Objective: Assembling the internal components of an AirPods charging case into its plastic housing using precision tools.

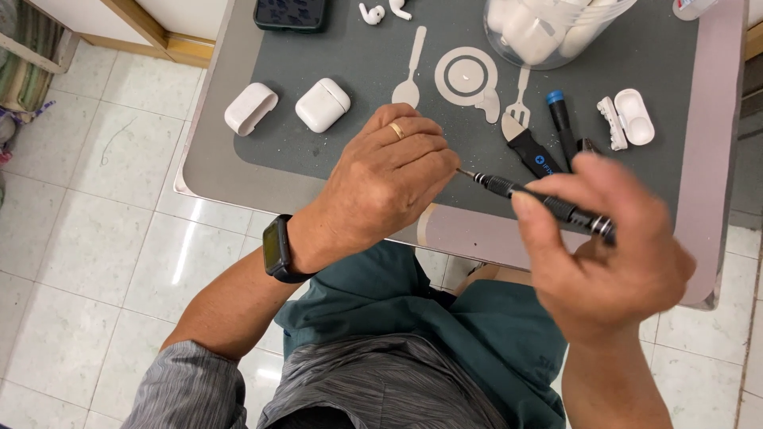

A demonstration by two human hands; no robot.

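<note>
Home repair bench: tiled floor (95, 238), tools (548, 135) on grey mat (350, 63)

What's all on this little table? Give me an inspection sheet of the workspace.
Surface: small table with a grey mat.
Job's things: black screwdriver, its tip at the closed left hand; whatever that hand holds is hidden.
Clutter: two white earbud cases, loose earbuds, an opened case, spare tools, clear tub, phone.
Grippers: left hand closed in a fist; right hand grips the screwdriver.
Cables: nothing seen.
Surroundings: white tiled floor.
</note>
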